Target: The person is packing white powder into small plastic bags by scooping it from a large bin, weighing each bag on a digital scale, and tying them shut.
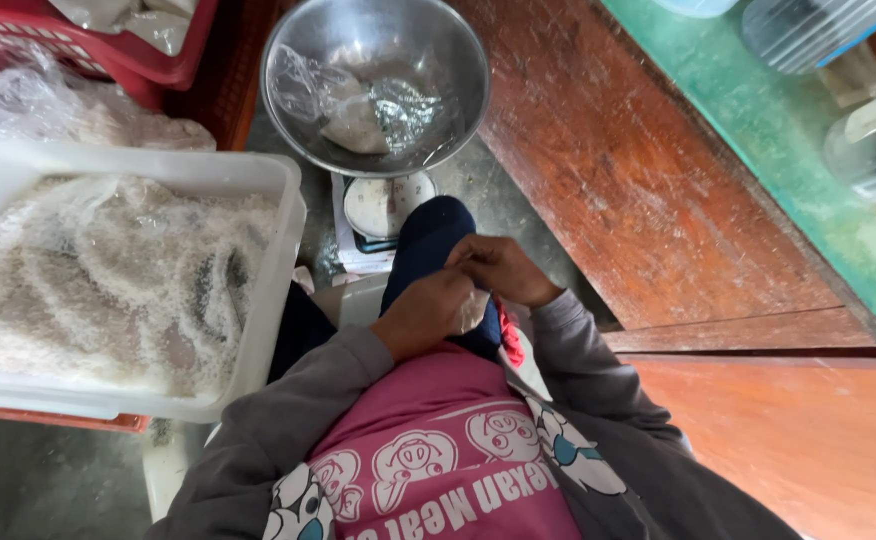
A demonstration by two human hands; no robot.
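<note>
your left hand (426, 312) and right hand (503, 270) pinch a small clear plastic bag (474, 308) shut-fingered over your lap, just by your knee. one filled bag (358, 110) already lies in the steel bowl (448, 60) on the scale (383, 205); the white tub (278, 260) of grain looks nearly full. room is tight: tub edge to your left, wooden counter (638, 200) to your right.
</note>
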